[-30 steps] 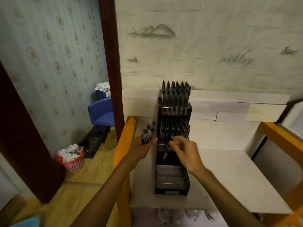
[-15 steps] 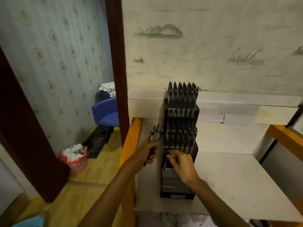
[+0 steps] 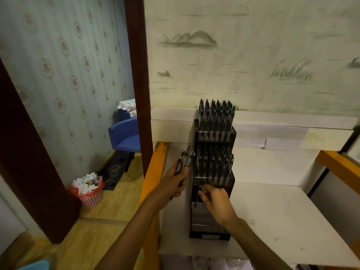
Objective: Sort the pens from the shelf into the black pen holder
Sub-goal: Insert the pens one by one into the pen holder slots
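Black pen holder [image 3: 213,172] on the worktop [image 3: 282,215]: the right hand [image 3: 215,199] has dropped to its lowest tier, pinching one pen [image 3: 197,197]; the left hand [image 3: 175,182] still grips spare pens [image 3: 185,160].

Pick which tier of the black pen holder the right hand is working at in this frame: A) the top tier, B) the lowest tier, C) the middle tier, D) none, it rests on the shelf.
B: the right hand pinches a pen down at the lowest tier of the black pen holder, below the two pen-filled tiers.
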A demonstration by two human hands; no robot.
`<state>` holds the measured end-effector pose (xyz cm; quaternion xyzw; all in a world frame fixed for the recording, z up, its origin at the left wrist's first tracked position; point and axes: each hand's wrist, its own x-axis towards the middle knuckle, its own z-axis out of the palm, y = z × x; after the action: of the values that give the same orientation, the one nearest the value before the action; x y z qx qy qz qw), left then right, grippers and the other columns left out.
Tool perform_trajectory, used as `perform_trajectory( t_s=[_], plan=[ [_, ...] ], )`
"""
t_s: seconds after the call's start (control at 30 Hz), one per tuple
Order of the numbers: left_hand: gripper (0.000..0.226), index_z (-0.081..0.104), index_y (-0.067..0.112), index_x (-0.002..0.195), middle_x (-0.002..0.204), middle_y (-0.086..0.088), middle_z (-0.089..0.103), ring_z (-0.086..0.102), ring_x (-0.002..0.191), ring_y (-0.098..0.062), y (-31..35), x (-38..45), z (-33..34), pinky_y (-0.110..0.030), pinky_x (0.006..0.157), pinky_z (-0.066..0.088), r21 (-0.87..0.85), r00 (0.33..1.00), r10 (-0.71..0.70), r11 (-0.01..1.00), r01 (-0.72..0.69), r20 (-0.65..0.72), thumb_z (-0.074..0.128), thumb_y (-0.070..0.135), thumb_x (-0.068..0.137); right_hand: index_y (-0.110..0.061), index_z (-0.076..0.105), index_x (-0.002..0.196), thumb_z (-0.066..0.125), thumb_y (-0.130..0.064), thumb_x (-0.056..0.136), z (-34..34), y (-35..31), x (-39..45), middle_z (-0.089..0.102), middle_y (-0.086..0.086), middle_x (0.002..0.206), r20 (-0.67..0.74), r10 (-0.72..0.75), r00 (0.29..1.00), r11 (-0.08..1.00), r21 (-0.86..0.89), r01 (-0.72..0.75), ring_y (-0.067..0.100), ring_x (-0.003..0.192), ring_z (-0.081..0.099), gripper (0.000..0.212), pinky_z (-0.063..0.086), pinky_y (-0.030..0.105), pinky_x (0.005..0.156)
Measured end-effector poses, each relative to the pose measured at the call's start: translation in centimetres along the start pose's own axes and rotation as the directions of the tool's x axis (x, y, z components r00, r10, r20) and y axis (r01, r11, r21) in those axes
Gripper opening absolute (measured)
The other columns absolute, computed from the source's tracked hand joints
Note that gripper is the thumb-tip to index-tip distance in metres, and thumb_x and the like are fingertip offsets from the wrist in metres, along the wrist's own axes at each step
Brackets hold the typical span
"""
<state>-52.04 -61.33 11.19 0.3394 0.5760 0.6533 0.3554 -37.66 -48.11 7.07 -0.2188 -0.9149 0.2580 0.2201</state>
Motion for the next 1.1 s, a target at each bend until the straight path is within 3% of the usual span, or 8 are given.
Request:
perform_trajectory(
  t_s=[0.13,0.27,0.43,0.5,0.63,0.83,1.1],
  plan=[
    [0.016,0.062,0.034,0.113,0.069,0.003,0.054,0.041,0.047,-0.007,-0.1,-0.1,0.0,-0.019,0.04,0.032,0.005,1.0,-0.014,1.0,0.014,-0.011,0.056,0.038,0.099,-0.015,0.068,0.099,0.06,-0.026,0.097,1.1,0.5,-0.1,0.069,-0.001,0.088,0.068,0.041,0.997,0.999,-0.032,-0.039,0.012,0.081,0.065,0.014,0.045,0.017,0.068],
    [0.02,0.065,0.03,0.109,0.07,0.002,0.057,0.04,0.046,-0.008,0.0,-0.1,0.0,-0.02,0.039,0.03,-0.018,0.997,-0.066,0.998,0.067,0.026,0.062,0.042,0.093,-0.016,0.07,0.108,0.055,-0.026,0.1,1.9,1.2,-0.5,0.071,0.001,0.102,0.137,0.061,0.989,0.997,-0.06,-0.054,0.014,0.091,0.065,0.02,0.036,0.014,0.069],
    [0.029,0.061,0.013,0.107,0.069,0.0,0.055,0.039,0.044,-0.009,0.1,0.1,0.3,-0.021,0.039,0.028,-0.026,0.996,-0.092,0.995,0.092,0.01,0.061,0.039,0.093,-0.017,0.073,0.106,0.057,-0.025,0.099,1.0,1.4,-0.4,0.071,-0.002,0.101,0.145,0.053,0.988,0.998,-0.05,-0.046,0.009,0.092,0.064,0.019,0.046,0.017,0.079],
    [0.027,0.06,0.011,0.108,0.068,-0.001,0.053,0.04,0.045,-0.009,0.2,0.1,0.4,-0.022,0.04,0.028,-0.005,0.996,-0.094,0.996,0.094,-0.006,0.058,0.035,0.097,-0.017,0.074,0.095,0.06,-0.023,0.097,-0.1,0.9,-0.2,0.072,-0.002,0.09,0.107,0.028,0.994,1.0,-0.015,-0.027,0.007,0.083,0.064,0.016,0.047,0.019,0.074],
    [0.023,0.064,0.01,0.106,0.07,-0.001,0.055,0.041,0.047,-0.009,0.3,0.0,0.6,-0.021,0.042,0.029,0.011,0.996,-0.076,0.997,0.076,-0.039,0.055,0.03,0.1,-0.017,0.075,0.094,0.064,-0.018,0.095,-2.5,-0.9,0.3,0.074,-0.006,0.078,-0.001,0.024,1.0,0.961,0.276,-0.022,0.002,0.074,0.069,0.01,0.054,0.017,0.074],
    [0.023,0.069,0.013,0.106,0.075,-0.001,0.062,0.044,0.052,-0.01,0.4,-0.2,0.4,-0.021,0.044,0.031,-0.035,0.997,-0.063,0.998,0.061,-0.045,0.056,0.031,0.099,-0.017,0.071,0.108,0.062,-0.014,0.095,-5.1,-4.1,1.7,0.076,0.0,0.091,-0.046,0.094,0.995,0.73,0.683,-0.037,0.015,0.082,0.074,0.016,0.059,0.024,0.076],
    [0.037,0.069,0.011,0.103,0.076,-0.005,0.061,0.044,0.051,-0.01,0.7,-0.3,0.3,-0.021,0.043,0.031,-0.032,0.997,-0.047,0.998,0.049,0.061,0.062,0.044,0.088,-0.01,0.067,0.114,0.06,-0.016,0.096,-6.0,-5.5,3.0,0.076,0.003,0.099,0.02,0.11,0.994,0.591,0.803,-0.081,0.022,0.088,0.074,0.02,0.06,0.03,0.073]
  ],
)
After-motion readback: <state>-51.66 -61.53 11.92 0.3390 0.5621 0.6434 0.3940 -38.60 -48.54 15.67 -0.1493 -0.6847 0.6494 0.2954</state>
